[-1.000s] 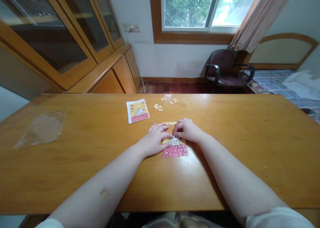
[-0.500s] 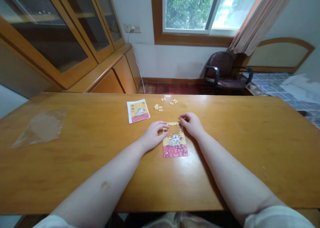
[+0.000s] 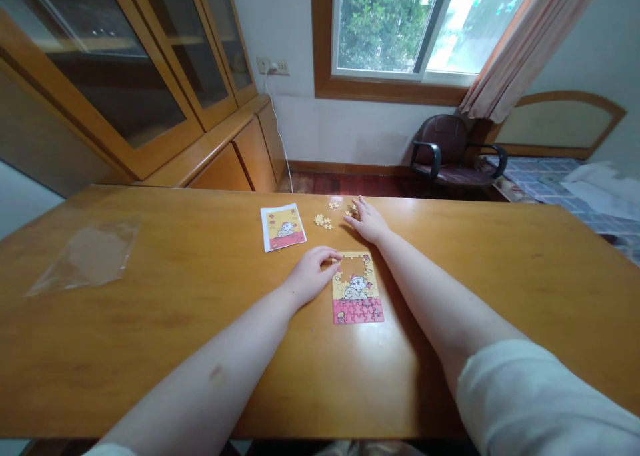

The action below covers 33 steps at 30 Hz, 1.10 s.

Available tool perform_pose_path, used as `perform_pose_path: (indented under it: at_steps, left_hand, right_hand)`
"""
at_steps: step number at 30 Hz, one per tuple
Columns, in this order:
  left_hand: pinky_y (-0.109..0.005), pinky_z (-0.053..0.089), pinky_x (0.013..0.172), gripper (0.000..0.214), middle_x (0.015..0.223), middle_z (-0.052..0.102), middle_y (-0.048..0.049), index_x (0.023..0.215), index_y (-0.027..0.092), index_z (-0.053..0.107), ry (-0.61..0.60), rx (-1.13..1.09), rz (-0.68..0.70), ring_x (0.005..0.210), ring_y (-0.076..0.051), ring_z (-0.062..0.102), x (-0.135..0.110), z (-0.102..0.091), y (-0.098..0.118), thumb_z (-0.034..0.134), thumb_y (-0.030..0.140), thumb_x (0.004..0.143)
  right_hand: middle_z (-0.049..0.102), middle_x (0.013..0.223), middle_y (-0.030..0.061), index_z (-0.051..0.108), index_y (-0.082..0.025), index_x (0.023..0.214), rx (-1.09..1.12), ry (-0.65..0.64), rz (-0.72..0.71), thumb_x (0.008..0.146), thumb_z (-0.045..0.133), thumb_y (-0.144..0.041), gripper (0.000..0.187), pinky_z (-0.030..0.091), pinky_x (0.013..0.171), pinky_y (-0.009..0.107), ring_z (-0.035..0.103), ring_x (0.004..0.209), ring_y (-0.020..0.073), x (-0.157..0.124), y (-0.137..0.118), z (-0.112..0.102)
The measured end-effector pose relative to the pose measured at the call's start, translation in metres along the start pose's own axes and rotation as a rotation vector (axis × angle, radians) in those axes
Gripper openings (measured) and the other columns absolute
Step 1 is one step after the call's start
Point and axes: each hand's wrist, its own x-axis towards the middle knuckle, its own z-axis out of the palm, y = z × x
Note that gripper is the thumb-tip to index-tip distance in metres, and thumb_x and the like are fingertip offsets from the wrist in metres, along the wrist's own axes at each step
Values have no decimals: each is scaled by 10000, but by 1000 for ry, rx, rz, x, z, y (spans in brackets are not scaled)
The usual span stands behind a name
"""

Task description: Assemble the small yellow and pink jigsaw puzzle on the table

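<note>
A jigsaw puzzle (image 3: 357,296) with a white cartoon animal on yellow and pink lies flat on the table; a gap shows bare wood in its upper part. My left hand (image 3: 315,275) rests at the puzzle's upper left edge, thumb and fingers apart, with nothing visible in it. Beyond the puzzle, my right hand (image 3: 370,222) reaches over a small group of loose yellow puzzle pieces (image 3: 354,208), fingers spread and touching or just above them. Another cluster of yellow pieces (image 3: 321,221) and a smaller group (image 3: 333,205) lie to its left.
A printed picture sheet (image 3: 283,227) with the same design lies left of the loose pieces. Farther left on the wooden table (image 3: 200,256) is a clear plastic bag (image 3: 95,253). Past the table stand a glass-fronted cabinet (image 3: 200,126) and an office chair (image 3: 445,146).
My right hand has moved from the puzzle's upper right corner away to the loose pieces, its fingers spreading. My left hand stays at the puzzle's left edge. The view has shifted slightly.
</note>
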Motion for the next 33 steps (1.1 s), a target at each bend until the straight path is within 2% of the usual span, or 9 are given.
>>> perform_pose_path:
  at_steps: [3, 7, 12, 15, 19, 26, 29, 33]
  left_hand:
    - [-394, 448, 987, 175, 1080, 666, -61, 942, 209, 688, 2, 13, 11, 1049, -215, 600, 1, 1, -2, 565, 249, 824]
    - [-387, 446, 976, 163, 1056, 677, -43, 931, 215, 689, -23, 49, 35, 1025, -210, 604, 2, 2, -3, 582, 235, 810]
    - [-382, 437, 978, 162, 1074, 678, -40, 931, 217, 691, -47, 78, 19, 1044, -210, 596, 3, 2, -1, 587, 221, 807]
    - [-384, 436, 980, 163, 1075, 678, -33, 934, 224, 691, -47, 84, 13, 1049, -212, 594, 3, 2, -1, 589, 223, 807]
    - [-378, 443, 969, 162, 1059, 679, -28, 934, 227, 689, -40, 70, 34, 1029, -209, 600, 3, 1, -3, 585, 225, 810]
    - [-377, 450, 961, 165, 1049, 681, -34, 935, 223, 689, -45, 53, 47, 1018, -208, 606, 3, 1, -5, 585, 219, 807]
    - [-376, 443, 970, 170, 1055, 680, -36, 940, 221, 689, -50, 54, 58, 1025, -207, 603, 3, 1, -5, 579, 223, 810]
    - [-378, 443, 968, 179, 1056, 681, -46, 953, 210, 686, -59, 51, 52, 1020, -207, 603, 3, 2, -6, 569, 232, 819]
  right_hand:
    - [189, 1565, 136, 310, -172, 1476, -70, -34, -111, 853, 484, -616, 785, 215, 1146, 431, 236, 1417, 310, 21, -10, 8]
    - [311, 1528, 101, 361, -238, 1456, -111, -117, -273, 901, 417, -598, 664, 186, 1148, 449, 278, 1405, 265, 34, -26, 14]
    - [322, 1525, 76, 405, -297, 1427, -141, -201, -370, 888, 429, -621, 629, 161, 1133, 535, 256, 1411, 286, 36, -35, 11]
    - [261, 1549, 77, 358, -306, 1451, -127, -227, -434, 882, 450, -613, 653, 169, 1138, 515, 220, 1427, 280, 34, -38, 9]
    - [259, 1550, 50, 357, -352, 1443, -167, -268, -518, 924, 413, -551, 559, 158, 1138, 527, 209, 1431, 277, 33, -44, 13]
    - [329, 1517, -2, 472, -370, 1368, -120, -289, -584, 967, 409, -377, 406, 214, 1145, 462, 262, 1416, 240, 20, -35, 14]
    - [360, 1498, -1, 512, -354, 1343, -81, -258, -528, 961, 426, -360, 391, 237, 1147, 436, 284, 1407, 233, 4, -21, 7]
    - [382, 1485, 24, 523, -314, 1344, -64, -225, -413, 959, 420, -342, 400, 263, 1137, 457, 310, 1395, 250, -22, 1, -5]
